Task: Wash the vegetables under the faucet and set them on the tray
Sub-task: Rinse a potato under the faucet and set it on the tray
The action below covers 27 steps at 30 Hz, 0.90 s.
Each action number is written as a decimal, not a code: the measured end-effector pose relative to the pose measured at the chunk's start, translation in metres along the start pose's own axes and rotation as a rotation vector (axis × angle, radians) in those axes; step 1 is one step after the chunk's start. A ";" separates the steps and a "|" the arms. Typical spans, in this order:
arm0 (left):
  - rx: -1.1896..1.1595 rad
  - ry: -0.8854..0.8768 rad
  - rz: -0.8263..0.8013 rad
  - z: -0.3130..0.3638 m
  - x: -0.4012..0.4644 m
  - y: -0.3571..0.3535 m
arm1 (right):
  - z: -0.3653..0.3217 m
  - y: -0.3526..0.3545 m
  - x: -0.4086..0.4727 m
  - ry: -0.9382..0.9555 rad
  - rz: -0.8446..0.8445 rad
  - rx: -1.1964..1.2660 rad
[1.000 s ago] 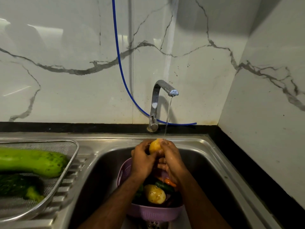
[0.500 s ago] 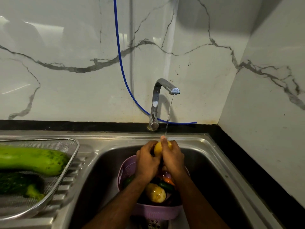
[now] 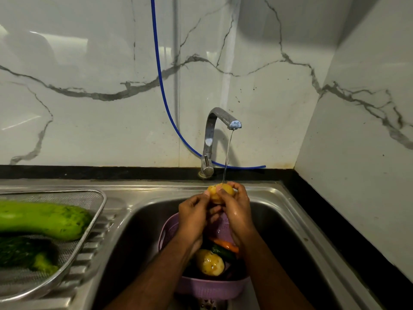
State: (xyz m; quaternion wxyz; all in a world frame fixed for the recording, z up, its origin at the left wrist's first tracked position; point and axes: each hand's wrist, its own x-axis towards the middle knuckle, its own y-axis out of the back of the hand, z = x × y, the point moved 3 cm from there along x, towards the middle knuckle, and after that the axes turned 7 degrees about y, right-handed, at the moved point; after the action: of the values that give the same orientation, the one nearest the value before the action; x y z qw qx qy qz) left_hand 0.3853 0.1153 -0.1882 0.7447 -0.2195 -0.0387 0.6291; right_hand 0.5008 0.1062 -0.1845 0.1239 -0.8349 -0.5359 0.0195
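Note:
A yellow potato (image 3: pixel 220 190) is held under the thin water stream from the steel faucet (image 3: pixel 220 121). My left hand (image 3: pixel 194 217) and my right hand (image 3: pixel 237 211) both grip it, above the sink basin. Below my hands a purple colander (image 3: pixel 207 289) sits in the sink, holding another potato (image 3: pixel 210 262), a carrot (image 3: pixel 225 244) and a dark green vegetable (image 3: pixel 223 253). On the drainboard to the left, a wire mesh tray (image 3: pixel 89 222) carries a long light-green gourd (image 3: pixel 44 219) and a dark green vegetable (image 3: pixel 26 253).
The steel sink (image 3: pixel 288 231) fills the middle, with its drain (image 3: pixel 209 304) just in front of the colander. A blue hose (image 3: pixel 159 70) hangs down the marble wall behind the faucet. A marble side wall (image 3: pixel 357 153) closes off the right.
My hands have turned and rubbed the potato under the stream, shifting slightly right and closer to the faucet. The tray and colander have not moved.

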 end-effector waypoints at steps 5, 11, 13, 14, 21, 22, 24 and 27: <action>-0.221 0.101 -0.106 0.001 0.001 0.001 | 0.000 0.002 -0.002 -0.079 -0.142 0.095; -0.242 0.071 -0.092 0.002 0.004 0.001 | 0.004 -0.002 0.002 -0.039 -0.134 0.069; -0.199 0.030 -0.108 0.002 0.003 0.000 | 0.003 -0.002 0.002 -0.015 -0.088 0.014; -0.161 0.001 -0.112 0.003 0.002 -0.003 | 0.003 -0.002 0.003 -0.010 -0.057 -0.011; -0.137 -0.019 -0.059 0.002 0.001 -0.002 | 0.011 0.002 0.005 -0.150 -0.152 0.083; -0.097 -0.039 -0.061 0.003 0.001 -0.001 | 0.012 0.001 0.005 -0.140 -0.131 0.070; 0.081 -0.173 -0.055 0.006 -0.001 -0.002 | 0.013 -0.001 0.008 -0.110 -0.052 0.025; 0.395 -0.418 -0.050 0.008 -0.005 -0.007 | 0.019 -0.001 0.011 -0.158 0.037 -0.091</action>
State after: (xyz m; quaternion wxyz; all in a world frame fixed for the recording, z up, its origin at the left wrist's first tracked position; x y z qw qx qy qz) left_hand 0.3885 0.1123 -0.1772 0.7643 0.0655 -0.0736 0.6373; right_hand 0.5009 0.1198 -0.2013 0.0427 -0.8452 -0.5290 0.0629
